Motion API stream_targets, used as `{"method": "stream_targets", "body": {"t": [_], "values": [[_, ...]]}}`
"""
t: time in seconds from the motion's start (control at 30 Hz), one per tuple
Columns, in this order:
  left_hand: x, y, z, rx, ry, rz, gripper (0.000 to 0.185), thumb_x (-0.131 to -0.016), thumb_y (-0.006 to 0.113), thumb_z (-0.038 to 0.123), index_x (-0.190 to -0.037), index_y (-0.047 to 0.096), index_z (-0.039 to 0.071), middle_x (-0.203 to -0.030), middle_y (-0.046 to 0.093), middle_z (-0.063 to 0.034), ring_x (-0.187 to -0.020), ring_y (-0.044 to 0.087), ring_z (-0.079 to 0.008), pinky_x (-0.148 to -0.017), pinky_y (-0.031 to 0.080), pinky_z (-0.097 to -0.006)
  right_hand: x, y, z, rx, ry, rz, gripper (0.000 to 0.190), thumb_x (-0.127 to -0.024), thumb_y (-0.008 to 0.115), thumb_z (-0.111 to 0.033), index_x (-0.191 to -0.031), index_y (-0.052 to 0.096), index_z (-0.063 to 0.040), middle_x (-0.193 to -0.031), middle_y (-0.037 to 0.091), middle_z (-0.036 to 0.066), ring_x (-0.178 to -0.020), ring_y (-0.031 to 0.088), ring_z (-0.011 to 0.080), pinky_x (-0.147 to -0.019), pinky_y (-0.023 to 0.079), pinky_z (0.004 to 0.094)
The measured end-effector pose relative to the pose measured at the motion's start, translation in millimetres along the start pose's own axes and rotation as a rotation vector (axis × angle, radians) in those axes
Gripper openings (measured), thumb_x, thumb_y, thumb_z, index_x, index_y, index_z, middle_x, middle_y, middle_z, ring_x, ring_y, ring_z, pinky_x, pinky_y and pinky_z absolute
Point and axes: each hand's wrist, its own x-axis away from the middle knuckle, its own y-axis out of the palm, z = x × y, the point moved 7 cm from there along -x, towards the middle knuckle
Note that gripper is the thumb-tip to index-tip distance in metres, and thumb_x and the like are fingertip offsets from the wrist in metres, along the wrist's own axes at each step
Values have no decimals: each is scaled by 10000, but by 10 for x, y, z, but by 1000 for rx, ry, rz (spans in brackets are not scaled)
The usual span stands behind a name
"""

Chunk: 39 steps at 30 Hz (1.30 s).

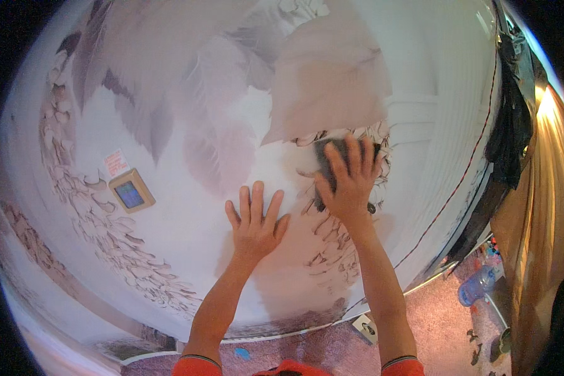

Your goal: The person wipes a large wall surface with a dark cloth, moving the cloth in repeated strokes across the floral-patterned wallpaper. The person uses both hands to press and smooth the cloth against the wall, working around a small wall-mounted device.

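A wall covered with a printed mural wallpaper [164,235] of pale feathers or leaves and brown line drawing fills most of the view. My left hand [257,225] lies flat on it near the middle, fingers spread, with nothing in it. Higher and to the right, my right hand [350,183] presses a dark cloth or pad [326,157] against the paper. Both this hand and the dark piece look blurred, and the fingers hide much of the piece. Feather drawing shows around its edges.
A gold-framed wall panel [144,189] with a lit screen sits at left, below a label [116,163] bearing red writing. A red-and-dark cord [470,155] runs down the right side. Beyond hangs a lit tan curtain [526,244]. A clear plastic bottle [477,285] lies on the reddish floor [437,324].
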Motion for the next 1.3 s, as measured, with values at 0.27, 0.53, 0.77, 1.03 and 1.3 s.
{"method": "stream_targets", "body": {"t": [0.27,0.53,0.77,1.03,1.3], "values": [[10,-2,8,37,-30,2,538,-982,635,442,-1463,599,204,-1625,404,-213,-1516,336,-428,-1220,104,-649,-266,195,-410,54,117,92,586,-963,622,-454,-1480,574,-181,-1582,432,205,-1442,332,530,-1125,171,736],[242,-50,-357,86,-29,-58,549,-990,633,435,-1485,568,207,-1629,390,-224,-1523,322,-430,-1217,108,-651,198,181,-418,14,-93,-103,551,-901,696,-434,-1422,614,-275,-1582,457,138,-1482,329,454,-1149,168,711],[340,-232,-745,-31,-80,54,592,-1024,561,507,-1539,513,220,-1652,317,-273,-1552,240,-462,-1224,59,-658,299,186,-374,71,137,46,569,-959,631,-421,-1462,567,-163,-1595,404,208,-1457,313,520,-1125,174,722],[325,-223,-718,-10,-83,60,575,-1037,539,499,-1539,505,223,-1641,337,-273,-1519,285,-490,-1197,103,-693,1184,474,-1199,25,48,-133,532,-922,648,-482,-1409,615,-270,-1598,420,173,-1472,317,508,-1148,140,741],[449,-90,-606,-113,191,-129,578,-1021,547,486,-1549,495,257,-1656,368,-168,-1524,277,-482,-1200,66,-707,1258,376,-975,15,218,-66,498,-901,683,-464,-1356,664,-264,-1575,457,173,-1484,334,470,-1172,157,704]]}}
